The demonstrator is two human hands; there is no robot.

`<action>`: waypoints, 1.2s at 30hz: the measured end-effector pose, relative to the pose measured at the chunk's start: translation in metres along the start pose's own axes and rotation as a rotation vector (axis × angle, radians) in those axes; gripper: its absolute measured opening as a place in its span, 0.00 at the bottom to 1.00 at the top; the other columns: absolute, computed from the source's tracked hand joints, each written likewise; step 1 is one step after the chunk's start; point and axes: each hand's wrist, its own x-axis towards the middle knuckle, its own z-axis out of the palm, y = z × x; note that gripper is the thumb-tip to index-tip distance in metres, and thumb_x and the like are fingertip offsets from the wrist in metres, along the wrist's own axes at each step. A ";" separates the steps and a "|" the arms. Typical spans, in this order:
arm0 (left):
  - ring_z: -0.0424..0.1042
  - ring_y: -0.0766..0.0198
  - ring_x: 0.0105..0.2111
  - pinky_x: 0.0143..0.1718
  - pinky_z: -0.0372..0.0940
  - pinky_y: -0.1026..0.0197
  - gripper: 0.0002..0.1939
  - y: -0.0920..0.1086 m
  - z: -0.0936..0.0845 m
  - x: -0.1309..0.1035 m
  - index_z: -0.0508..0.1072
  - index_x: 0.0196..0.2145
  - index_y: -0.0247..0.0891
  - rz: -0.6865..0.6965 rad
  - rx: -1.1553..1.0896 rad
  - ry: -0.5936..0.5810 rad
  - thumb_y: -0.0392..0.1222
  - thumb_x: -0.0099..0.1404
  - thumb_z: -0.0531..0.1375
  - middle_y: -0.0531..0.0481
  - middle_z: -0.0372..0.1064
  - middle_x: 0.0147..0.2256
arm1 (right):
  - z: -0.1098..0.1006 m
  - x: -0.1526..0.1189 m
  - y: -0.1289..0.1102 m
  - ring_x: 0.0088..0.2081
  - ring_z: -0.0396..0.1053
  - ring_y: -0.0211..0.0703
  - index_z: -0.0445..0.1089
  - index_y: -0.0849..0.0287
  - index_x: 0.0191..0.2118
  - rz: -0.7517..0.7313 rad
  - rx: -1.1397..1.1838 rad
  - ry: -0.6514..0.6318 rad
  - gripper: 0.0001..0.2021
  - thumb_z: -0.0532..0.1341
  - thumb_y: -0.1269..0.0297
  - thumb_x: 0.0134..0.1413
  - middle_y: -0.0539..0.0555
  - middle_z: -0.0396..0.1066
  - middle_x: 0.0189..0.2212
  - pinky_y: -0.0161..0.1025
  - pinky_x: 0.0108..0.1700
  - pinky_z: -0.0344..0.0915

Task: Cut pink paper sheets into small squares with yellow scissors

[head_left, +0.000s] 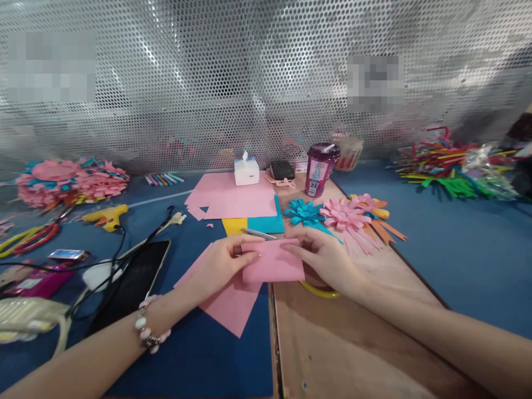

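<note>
A small rectangle of pink paper (272, 266), which looks folded, is held up between my two hands. My left hand (226, 260) pinches its upper left part between thumb and fingers. On the upper right, my right hand (320, 255) grips it the same way. Under my left hand lies a larger pink sheet (239, 310), flat on the blue table surface. Scissors rest behind and beneath the held paper; one metal blade (257, 233) shows above it and a yellow handle loop (320, 290) below my right hand.
Pink sheets (236, 194) lie ahead with a tissue pack (246, 170) on them. A purple cup (320, 172) stands behind paper flowers (344, 213). At left are a yellow glue gun (107, 217), a black tablet-like device (133, 282) and cables. Colourful strips (453, 166) sit far right.
</note>
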 end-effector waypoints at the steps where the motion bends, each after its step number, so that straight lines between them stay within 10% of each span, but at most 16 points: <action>1: 0.74 0.55 0.44 0.45 0.69 0.55 0.17 0.000 0.000 0.000 0.75 0.46 0.43 -0.003 -0.008 -0.003 0.46 0.58 0.64 0.48 0.75 0.46 | 0.000 0.000 0.000 0.35 0.72 0.42 0.72 0.55 0.37 0.003 0.024 -0.004 0.09 0.64 0.56 0.53 0.51 0.76 0.34 0.40 0.37 0.66; 36: 0.74 0.58 0.43 0.45 0.69 0.56 0.15 0.000 0.000 0.000 0.75 0.46 0.43 -0.015 0.012 -0.009 0.45 0.60 0.63 0.49 0.75 0.45 | 0.001 -0.002 0.003 0.36 0.75 0.46 0.73 0.54 0.33 0.041 0.071 0.021 0.11 0.65 0.53 0.51 0.52 0.78 0.34 0.45 0.39 0.70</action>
